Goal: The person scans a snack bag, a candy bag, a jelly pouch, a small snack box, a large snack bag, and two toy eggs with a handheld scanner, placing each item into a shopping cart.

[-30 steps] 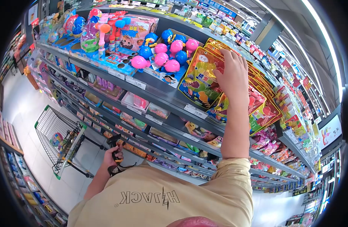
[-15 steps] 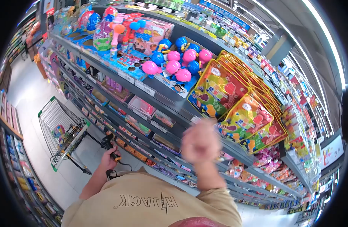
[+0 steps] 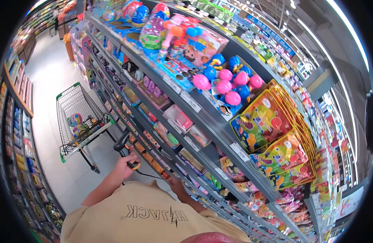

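Note:
My left hand [image 3: 126,164] is closed around the handle of a black handheld barcode scanner [image 3: 122,142]. The scanner's head points up and away from me, and a bit of orange shows at the base of its handle. From there a dark cord [image 3: 148,175] runs to the right, toward my right hand [image 3: 175,184]. That hand is lowered in front of my body, close to the lower shelves [image 3: 164,162]. Its fingers are small and shadowed, so I cannot make out whether they grip the cord.
A wire shopping cart [image 3: 79,115] with colourful packages stands ahead on the left. On the right-hand shelf's top are pink and blue round toys [image 3: 225,86] and yellow-edged snack bags [image 3: 267,121]. Another stocked shelf [image 3: 22,154] lines the aisle's left side.
My right hand has dropped from in front of the snack bags to low near my body. The view has shifted, so the shelf goods appear farther right. My left hand still holds the scanner.

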The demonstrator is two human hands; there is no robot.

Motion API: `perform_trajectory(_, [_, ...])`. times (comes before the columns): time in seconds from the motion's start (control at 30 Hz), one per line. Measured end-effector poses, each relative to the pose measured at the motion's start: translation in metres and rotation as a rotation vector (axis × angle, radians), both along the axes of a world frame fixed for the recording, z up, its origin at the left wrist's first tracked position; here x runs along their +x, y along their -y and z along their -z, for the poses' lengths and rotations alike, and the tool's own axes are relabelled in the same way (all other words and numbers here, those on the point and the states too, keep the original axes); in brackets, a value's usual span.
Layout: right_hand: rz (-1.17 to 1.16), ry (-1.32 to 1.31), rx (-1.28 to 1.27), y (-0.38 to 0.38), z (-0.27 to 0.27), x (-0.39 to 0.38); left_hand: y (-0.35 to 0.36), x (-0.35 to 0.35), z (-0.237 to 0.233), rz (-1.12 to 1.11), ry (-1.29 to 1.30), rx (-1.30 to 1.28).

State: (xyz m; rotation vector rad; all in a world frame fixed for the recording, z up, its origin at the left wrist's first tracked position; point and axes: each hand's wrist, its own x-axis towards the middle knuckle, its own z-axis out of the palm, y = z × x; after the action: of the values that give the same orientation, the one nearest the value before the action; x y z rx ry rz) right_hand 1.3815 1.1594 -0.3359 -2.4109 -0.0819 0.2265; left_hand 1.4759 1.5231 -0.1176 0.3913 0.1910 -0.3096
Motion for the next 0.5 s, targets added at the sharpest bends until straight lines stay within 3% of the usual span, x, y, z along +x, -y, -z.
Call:
perform_trajectory(0.03, [-0.045,-0.044,-0.128,0.029,0.038,-0.028,-0.008,0.000,0.002,-0.026,-0.005,0.009])
perform_trajectory(0.07, [-0.032,0.007,-0.036,0.058,0.056,-0.061,-0.017,0.000,0.001,-0.053,-0.011,0.018])
perform_trajectory(0.13, [-0.241,-0.086,-0.351,0.122,0.147,-0.129,-0.040,0.003,0.005,-0.120,-0.048,0.011])
perform_trajectory(0.27, [-0.004,-0.464,-0.231,0.077,0.091,-0.145,-0.098,0.014,0.006,-0.310,-0.107,0.071])
perform_trajectory(0.4, [0.148,-0.596,-0.100,0.028,0.046,-0.115,-0.207,0.037,-0.009,-0.715,-0.096,0.228])
perform_trajectory(0.47, [0.185,-0.619,-0.018,0.001,0.026,-0.092,-0.292,0.043,0.008,-0.924,-0.109,0.270])
perform_trajectory(0.5, [0.206,-0.631,0.039,-0.012,0.014,-0.079,-0.353,0.044,0.049,-1.035,-0.092,0.340])
